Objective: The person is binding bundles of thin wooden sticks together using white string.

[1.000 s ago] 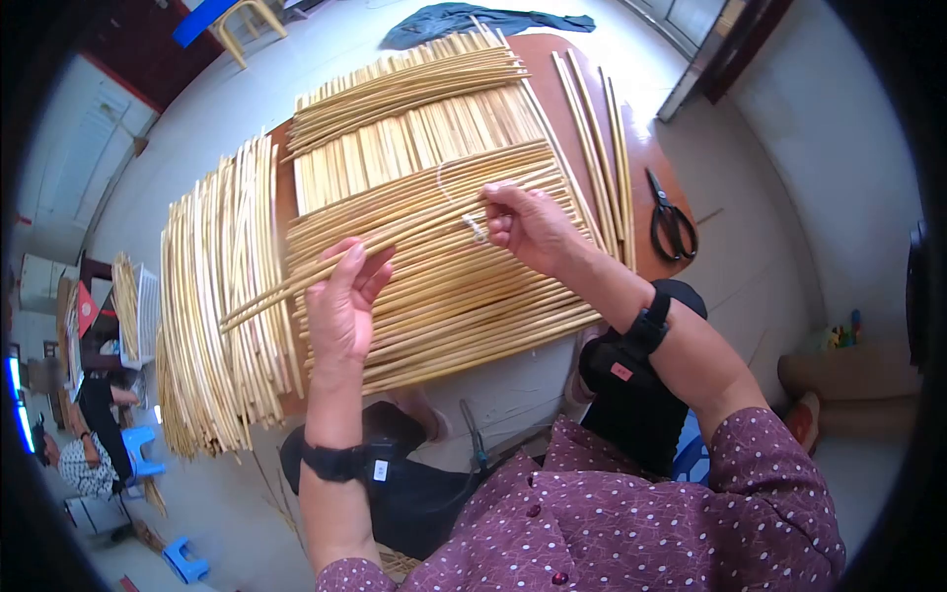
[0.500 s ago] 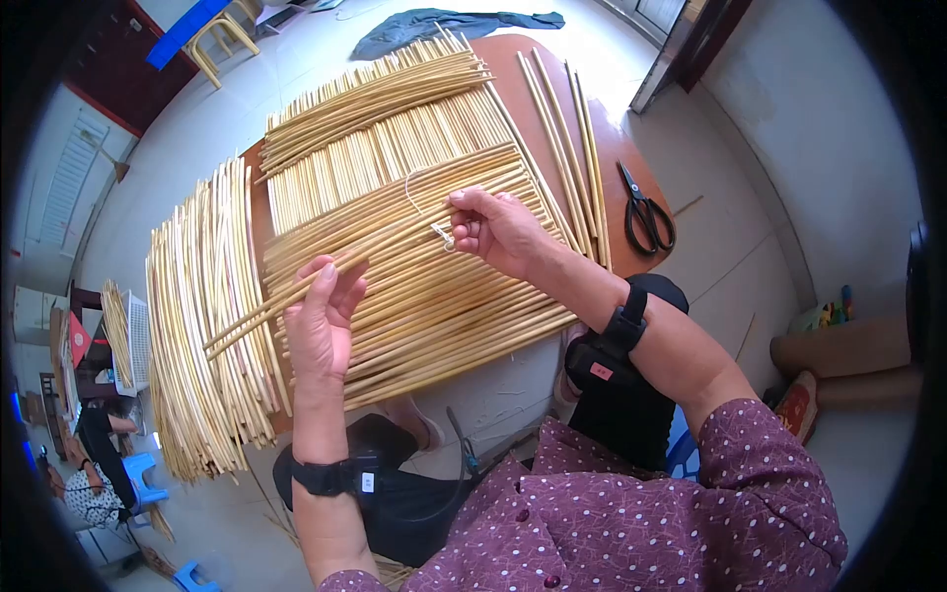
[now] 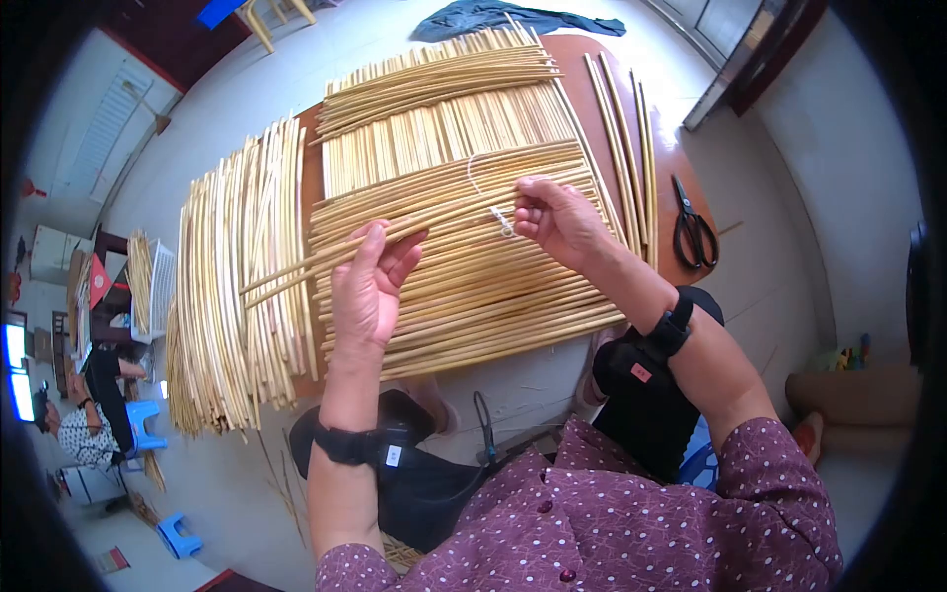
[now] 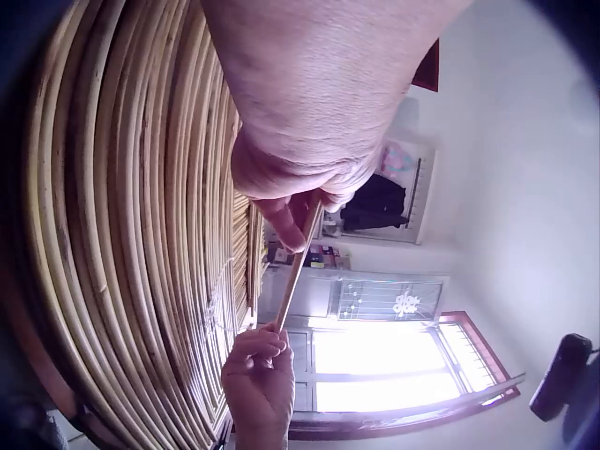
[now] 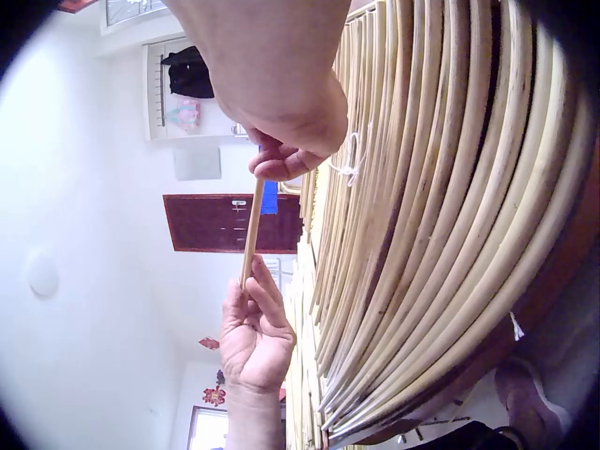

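Note:
Two slender tan stalks (image 3: 296,272) stick out to the left past my left hand (image 3: 365,291), which holds them between thumb and fingers. My right hand (image 3: 564,223) pinches their other end, its remaining fingers curled. The wrist views show a stalk (image 5: 252,225) stretched between both hands, raised above the mat's surface. Below lies a mat of stalks laid side by side (image 3: 473,296), the front rows running left to right. A knotted white string (image 3: 503,223) lies on these rows, just left of my right hand.
A loose pile of stalks (image 3: 242,266) lies at the left, and a bundle (image 3: 434,89) lies across the mat's far part. Several single stalks (image 3: 621,148) and black-handled scissors (image 3: 694,237) are at the table's right. A seated person (image 3: 89,424) is far left.
The head view swings, shifting the whole scene first left, then back right. Both hands keep hold of the stalks in nearly the same pose.

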Demonstrator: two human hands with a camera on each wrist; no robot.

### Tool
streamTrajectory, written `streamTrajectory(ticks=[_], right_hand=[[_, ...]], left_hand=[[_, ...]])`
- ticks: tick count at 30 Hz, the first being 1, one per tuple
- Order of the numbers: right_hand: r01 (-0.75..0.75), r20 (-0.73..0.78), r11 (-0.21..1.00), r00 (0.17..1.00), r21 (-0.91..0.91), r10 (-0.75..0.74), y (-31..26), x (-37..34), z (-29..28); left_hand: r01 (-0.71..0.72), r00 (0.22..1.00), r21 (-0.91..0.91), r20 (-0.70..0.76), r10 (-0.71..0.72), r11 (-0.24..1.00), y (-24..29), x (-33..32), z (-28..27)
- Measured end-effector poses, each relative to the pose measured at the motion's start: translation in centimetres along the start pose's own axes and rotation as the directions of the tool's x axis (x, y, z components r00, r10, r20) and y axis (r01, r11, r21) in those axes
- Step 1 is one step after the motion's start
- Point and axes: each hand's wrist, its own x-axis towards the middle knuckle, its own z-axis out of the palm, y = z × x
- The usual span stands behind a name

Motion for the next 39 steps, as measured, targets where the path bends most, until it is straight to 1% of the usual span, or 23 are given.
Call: streamTrajectory(ticks=[3, 6, 7, 9, 10, 11, 13, 15, 18, 21, 23, 25, 27, 29, 31, 33, 35, 36, 39], right_hand=[[-0.008, 0.015, 1.0, 1.0, -0.008, 0.009, 0.1, 0.1, -0.1], [-0.017, -0.03, 1.0, 0.999, -0.014, 0.017, 0.1, -0.1, 0.0], [-0.026, -0.015, 1.0, 1.0, -0.014, 0.026, 0.0, -0.1, -0.1], [-0.011, -0.04, 1.0, 0.999, -0.004, 0.011, 0.0, 0.2, -0.5], [-0.011, -0.034, 1.0, 0.999, -0.006, 0.011, -0.1, 0.2, -0.5], [-0.009, -0.023, 1.0, 1.0, -0.006, 0.009, -0.1, 0.1, -0.4], [-0.022, -0.046, 1.0, 0.999, -0.004, 0.022, 0.0, 0.1, -0.2], [-0.038, -0.035, 0.999, 0.999, 0.0, 0.038, 0.2, 0.2, -0.5], [-0.029, -0.043, 0.999, 0.999, -0.015, 0.028, 0.1, 0.4, -0.8], [0.008, -0.095, 0.999, 0.995, 0.042, -0.004, 0.1, 0.8, -1.3], [0.019, -0.12, 0.998, 0.993, 0.055, -0.012, -0.1, 0.7, -1.2], [0.026, -0.106, 0.997, 0.994, 0.073, -0.018, -0.2, 0.7, -1.4], [0.025, -0.095, 0.997, 0.995, 0.07, -0.018, -0.1, 0.9, -1.5], [0.025, -0.089, 0.997, 0.996, 0.068, -0.019, -0.1, 0.8, -1.3], [0.008, -0.097, 0.999, 0.995, 0.046, -0.004, -0.2, 0.5, -0.8], [0.008, -0.091, 0.999, 0.996, 0.046, -0.003, -0.3, 0.4, -0.7], [0.011, -0.087, 0.998, 0.996, 0.062, -0.005, -0.4, 0.6, -1.0], [0.012, -0.09, 0.997, 0.996, 0.082, -0.004, -0.3, 0.8, -1.2], [0.045, -0.105, 0.997, 0.994, 0.058, -0.039, -0.3, 0.8, -1.2]], left_hand=[[-0.039, 0.999, 0.053, 0.009, 0.038, 0.998, -0.1, 0.0, -0.1], [-0.04, 0.999, 0.083, -0.003, 0.041, 0.996, 0.0, -0.1, 0.2], [-0.052, 0.998, 0.087, -0.014, 0.054, 0.995, 0.0, -0.1, 0.2], [-0.038, 0.999, 0.06, -0.005, 0.038, 0.997, 0.0, -0.2, -0.1], [-0.038, 0.999, 0.035, -0.026, 0.039, 0.999, 0.1, -0.2, -0.1], [-0.049, 0.998, 0.041, -0.039, 0.051, 0.998, 0.1, -0.2, -0.3], [-0.084, 0.996, 0.045, -0.002, 0.084, 0.995, 0.1, 0.0, -0.5], [-0.079, 0.997, 0.068, -0.019, 0.081, 0.995, 0.1, -0.1, -0.5], [-0.09, 0.995, 0.074, -0.027, 0.092, 0.993, 0.1, -0.2, -0.5], [-0.096, 0.994, 0.118, -0.045, 0.101, 0.988, 0.6, -0.3, -0.2], [-0.162, 0.985, 0.131, -0.039, 0.168, 0.978, 1.3, -0.4, -0.5], [-0.175, 0.982, 0.12, -0.055, 0.183, 0.977, 1.9, -0.6, -1.0], [-0.207, 0.971, 0.082, -0.105, 0.215, 0.975, 2.5, -0.6, -1.6], [-0.208, 0.968, 0.086, -0.128, 0.217, 0.974, 2.8, -0.5, -2.0], [-0.218, 0.958, 0.137, -0.158, 0.239, 0.966, 2.8, -0.4, -2.4], [-0.217, 0.96, 0.14, -0.149, 0.237, 0.966, 2.8, -0.2, -2.6], [-0.22, 0.97, 0.101, -0.087, 0.229, 0.97, 2.6, -0.1, -2.7], [-0.217, 0.971, 0.098, -0.083, 0.225, 0.971, 2.6, -0.1, -2.7], [-0.192, 0.977, 0.129, -0.069, 0.202, 0.973, 2.6, -0.2, -2.4]])
